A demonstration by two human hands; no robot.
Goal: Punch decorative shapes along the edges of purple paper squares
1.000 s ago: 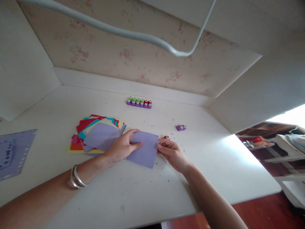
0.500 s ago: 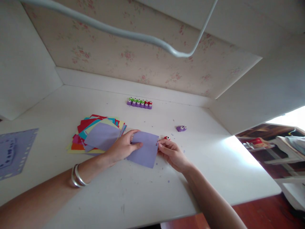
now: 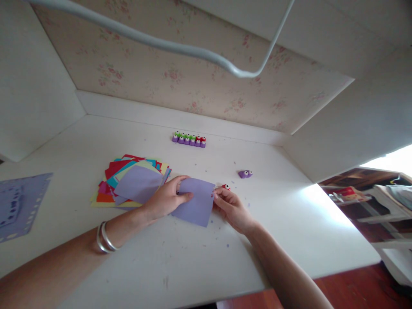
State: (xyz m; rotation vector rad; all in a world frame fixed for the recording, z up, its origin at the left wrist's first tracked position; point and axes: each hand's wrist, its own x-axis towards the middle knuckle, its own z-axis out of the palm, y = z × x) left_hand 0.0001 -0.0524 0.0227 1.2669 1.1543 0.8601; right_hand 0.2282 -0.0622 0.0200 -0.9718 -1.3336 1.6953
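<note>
A square sheet of purple paper [image 3: 195, 206] is held tilted above the desk, with small cut-outs along its upper right edge. My left hand [image 3: 169, 195] grips its left side, thumb on top and fingers beneath. At the right edge, by the cut-outs, the fingers of my right hand [image 3: 230, 208] are pinched together on the paper; whether they hold anything else is hidden. Just behind those fingers shows a red craft punch [image 3: 226, 187], partly covered by the hand. Left of my left hand lies a fanned pile of coloured paper [image 3: 138, 184], a purple sheet uppermost.
Several green, red and purple craft punches [image 3: 189, 140] stand in two rows toward the back of the white desk [image 3: 135, 266]. Two purple punches [image 3: 245, 174] sit at the right. A punched purple sheet [image 3: 24, 206] lies far left. Tiny paper bits are scattered about. A white cable hangs overhead.
Almost nothing differs. The purple paper and the fingers of my right hand have shifted very slightly; both hands keep their hold.
</note>
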